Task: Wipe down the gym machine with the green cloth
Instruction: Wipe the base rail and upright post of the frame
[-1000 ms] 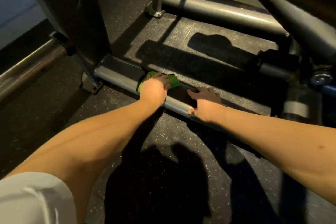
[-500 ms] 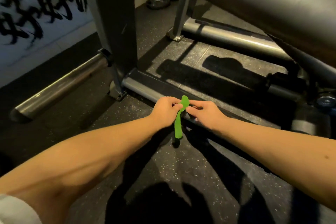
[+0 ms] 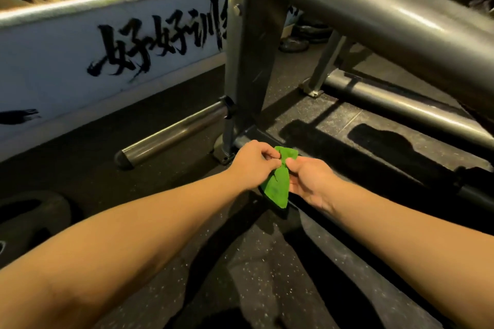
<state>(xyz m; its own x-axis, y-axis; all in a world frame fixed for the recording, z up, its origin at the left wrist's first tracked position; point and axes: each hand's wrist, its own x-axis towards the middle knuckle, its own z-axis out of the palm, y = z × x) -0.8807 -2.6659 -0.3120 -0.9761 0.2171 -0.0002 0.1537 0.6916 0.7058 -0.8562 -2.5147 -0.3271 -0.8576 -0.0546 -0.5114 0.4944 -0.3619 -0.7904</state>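
The green cloth (image 3: pixel 279 181) hangs bunched between my two hands, lifted off the machine. My left hand (image 3: pixel 252 163) pinches its upper part from the left. My right hand (image 3: pixel 310 179) pinches it from the right, fingertips meeting my left hand's near the top. The grey gym machine fills the back: a vertical post (image 3: pixel 251 61), a thick slanted tube (image 3: pixel 387 24) overhead, and a low base rail (image 3: pixel 401 107) on the floor. The near base rail lies just behind and below my hands, mostly hidden by them.
A steel peg (image 3: pixel 173 136) sticks out to the left from the post's foot. A white wall panel (image 3: pixel 80 56) with black brush lettering runs along the left. Black speckled rubber flooring (image 3: pixel 254 262) lies under my arms. A dark weight plate (image 3: pixel 29 222) sits at the left edge.
My left hand lifted the cloth off the near base rail, and my right hand left the rail to pinch the cloth too. My view has tilted upward, showing the post and wall panel.
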